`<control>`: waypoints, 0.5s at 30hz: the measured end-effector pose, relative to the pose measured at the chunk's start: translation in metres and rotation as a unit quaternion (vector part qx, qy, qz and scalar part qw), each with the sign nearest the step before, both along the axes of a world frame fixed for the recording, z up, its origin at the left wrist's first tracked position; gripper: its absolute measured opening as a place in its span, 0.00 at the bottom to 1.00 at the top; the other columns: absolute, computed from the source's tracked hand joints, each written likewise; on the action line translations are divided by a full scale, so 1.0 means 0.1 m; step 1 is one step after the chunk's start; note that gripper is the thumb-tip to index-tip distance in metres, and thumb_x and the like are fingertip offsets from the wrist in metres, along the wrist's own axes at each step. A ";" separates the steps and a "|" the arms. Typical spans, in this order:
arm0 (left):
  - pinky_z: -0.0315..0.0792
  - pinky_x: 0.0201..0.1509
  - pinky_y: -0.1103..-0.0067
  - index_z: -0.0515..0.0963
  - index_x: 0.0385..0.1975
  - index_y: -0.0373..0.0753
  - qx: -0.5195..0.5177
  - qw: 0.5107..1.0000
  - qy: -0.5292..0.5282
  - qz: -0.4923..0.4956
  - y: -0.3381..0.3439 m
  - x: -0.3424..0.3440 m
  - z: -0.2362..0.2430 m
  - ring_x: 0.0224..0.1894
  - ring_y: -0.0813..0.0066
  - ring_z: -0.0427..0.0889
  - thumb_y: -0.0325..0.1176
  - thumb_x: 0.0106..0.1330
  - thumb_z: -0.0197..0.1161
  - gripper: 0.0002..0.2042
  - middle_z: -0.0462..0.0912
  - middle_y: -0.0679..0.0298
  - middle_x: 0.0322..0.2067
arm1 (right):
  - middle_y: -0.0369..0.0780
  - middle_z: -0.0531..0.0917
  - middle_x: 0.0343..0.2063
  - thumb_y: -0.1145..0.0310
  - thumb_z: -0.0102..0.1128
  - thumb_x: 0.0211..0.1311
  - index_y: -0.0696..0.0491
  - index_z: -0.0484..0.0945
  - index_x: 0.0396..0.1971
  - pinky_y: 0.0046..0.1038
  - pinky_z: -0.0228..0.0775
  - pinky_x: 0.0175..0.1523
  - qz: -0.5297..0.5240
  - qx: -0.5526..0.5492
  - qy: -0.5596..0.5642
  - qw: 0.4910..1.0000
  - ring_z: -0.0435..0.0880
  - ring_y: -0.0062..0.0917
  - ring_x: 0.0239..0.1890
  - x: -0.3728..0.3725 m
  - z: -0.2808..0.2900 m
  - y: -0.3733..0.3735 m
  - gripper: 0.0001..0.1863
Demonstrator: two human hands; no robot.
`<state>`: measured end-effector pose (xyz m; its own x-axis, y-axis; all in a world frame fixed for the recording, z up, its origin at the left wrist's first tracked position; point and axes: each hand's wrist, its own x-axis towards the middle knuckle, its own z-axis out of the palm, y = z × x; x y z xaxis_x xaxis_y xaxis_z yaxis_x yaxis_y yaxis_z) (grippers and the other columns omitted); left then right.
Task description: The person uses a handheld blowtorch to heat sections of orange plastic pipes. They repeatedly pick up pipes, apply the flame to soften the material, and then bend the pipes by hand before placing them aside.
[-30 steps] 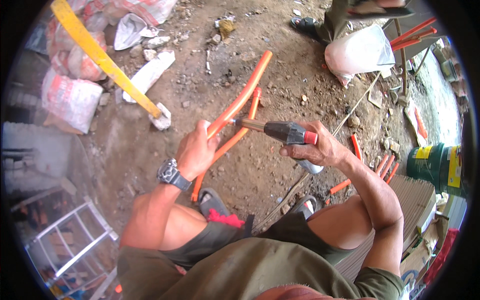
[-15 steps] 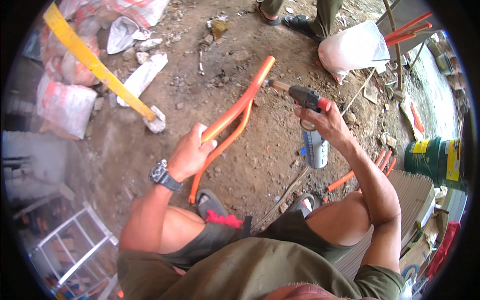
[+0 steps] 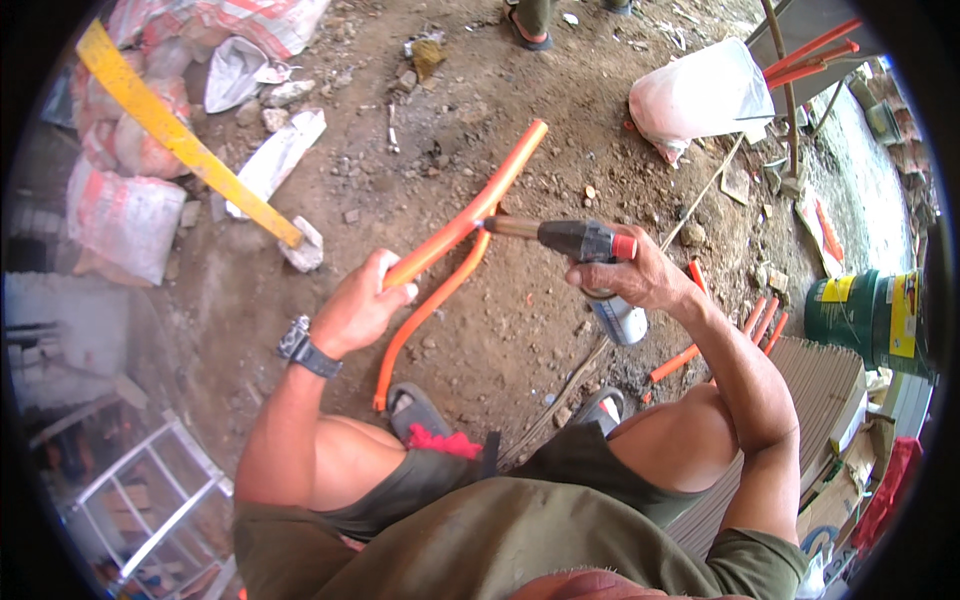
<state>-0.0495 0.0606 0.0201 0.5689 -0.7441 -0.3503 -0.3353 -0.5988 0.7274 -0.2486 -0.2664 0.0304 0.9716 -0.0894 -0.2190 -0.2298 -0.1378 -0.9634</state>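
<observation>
Holding the orange pipe by its near end, the left hand is closed around it with the thumb laid along the top. The pipe slants away from the person, raised above the dirt ground, with its far end unsupported. This grip presumably keeps the fingers clear of heat and leaves most of the length accessible.

The right hand is wrapped around the torch just above its canister. The nozzle points left at the middle of the pipe, with a small pale glow at the tip; whether tip and pipe touch cannot be determined. Aiming across the pipe from the side probably confines heating to one stretch and directs the flame away from the person's legs.

A second orange pipe, already curved, lies below the held one, its lower end beside the left sandal. It may serve as a reference for the bend.

Compared with half a second ago, the nozzle has shifted from near the far end of the pipe back to mid-length, and less of the canister is visible. Both grips are unchanged. The other person's feet now appear closer to the upper edge of the view.
</observation>
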 end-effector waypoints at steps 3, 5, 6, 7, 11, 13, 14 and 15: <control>0.77 0.48 0.70 0.74 0.48 0.31 0.000 1.000 0.024 -0.005 -0.03 0.02 0.03 0.40 0.65 0.86 0.36 0.70 0.65 0.15 0.85 0.53 0.35 | 0.29 0.82 0.28 0.56 0.73 0.62 0.53 0.84 0.52 0.25 0.72 0.41 -0.029 -0.009 0.034 0.999 0.76 0.14 0.33 0.01 -0.08 -0.12 0.23; 0.76 0.48 0.71 0.74 0.48 0.31 0.013 0.999 0.037 -0.001 -0.06 0.02 0.09 0.40 0.67 0.85 0.35 0.70 0.64 0.15 0.85 0.55 0.34 | 0.29 0.78 0.27 0.55 0.72 0.62 0.54 0.84 0.45 0.25 0.70 0.39 -0.131 -0.055 0.075 0.987 0.75 0.14 0.31 0.06 -0.02 -0.15 0.19; 0.76 0.48 0.71 0.74 0.48 0.31 0.011 0.999 0.044 0.004 -0.05 0.03 0.08 0.39 0.68 0.85 0.35 0.70 0.64 0.15 0.85 0.55 0.34 | 0.29 0.78 0.27 0.56 0.72 0.62 0.54 0.84 0.45 0.25 0.71 0.40 -0.122 -0.056 0.066 0.989 0.75 0.14 0.31 0.05 -0.02 -0.15 0.19; 0.76 0.47 0.71 0.74 0.47 0.31 0.008 0.999 0.051 0.008 -0.03 0.04 0.06 0.39 0.69 0.85 0.36 0.70 0.64 0.15 0.85 0.55 0.34 | 0.28 0.78 0.26 0.57 0.71 0.63 0.54 0.84 0.45 0.25 0.71 0.40 -0.113 -0.056 0.058 0.990 0.75 0.14 0.30 0.04 -0.03 -0.16 0.18; 0.75 0.45 0.71 0.74 0.47 0.31 0.031 0.999 0.024 -0.007 -0.02 0.08 0.04 0.36 0.70 0.82 0.36 0.69 0.65 0.15 0.84 0.58 0.33 | 0.28 0.77 0.25 0.60 0.71 0.63 0.54 0.85 0.45 0.24 0.71 0.38 -0.017 -0.004 0.011 1.000 0.74 0.13 0.29 0.03 0.03 -0.01 0.16; 0.74 0.43 0.72 0.75 0.46 0.32 0.018 0.999 0.044 -0.002 -0.06 0.08 0.00 0.35 0.72 0.81 0.37 0.70 0.65 0.15 0.82 0.60 0.33 | 0.27 0.77 0.24 0.61 0.71 0.63 0.54 0.85 0.44 0.24 0.70 0.37 -0.048 -0.018 0.039 0.998 0.74 0.13 0.28 0.03 -0.03 -0.09 0.15; 0.74 0.43 0.73 0.75 0.46 0.33 0.011 0.999 0.052 0.002 -0.08 0.07 -0.01 0.34 0.72 0.80 0.38 0.70 0.65 0.15 0.82 0.62 0.32 | 0.27 0.77 0.24 0.62 0.71 0.63 0.54 0.85 0.43 0.22 0.68 0.34 -0.116 -0.030 0.060 0.991 0.73 0.12 0.27 0.06 -0.06 -0.11 0.14; 0.70 0.38 0.77 0.74 0.46 0.35 0.002 0.994 0.107 0.027 -0.11 0.04 0.00 0.31 0.77 0.75 0.38 0.71 0.64 0.14 0.78 0.65 0.31 | 0.27 0.77 0.24 0.62 0.70 0.63 0.54 0.85 0.42 0.22 0.67 0.33 -0.163 -0.060 0.067 0.982 0.73 0.12 0.27 0.09 -0.06 -0.13 0.13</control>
<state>-0.0455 0.0499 0.0197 0.5203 -0.7129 -0.4701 -0.1410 -0.6147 0.7761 -0.2400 -0.2796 0.0243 0.8501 -0.4245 -0.3116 -0.4039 -0.1460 -0.9031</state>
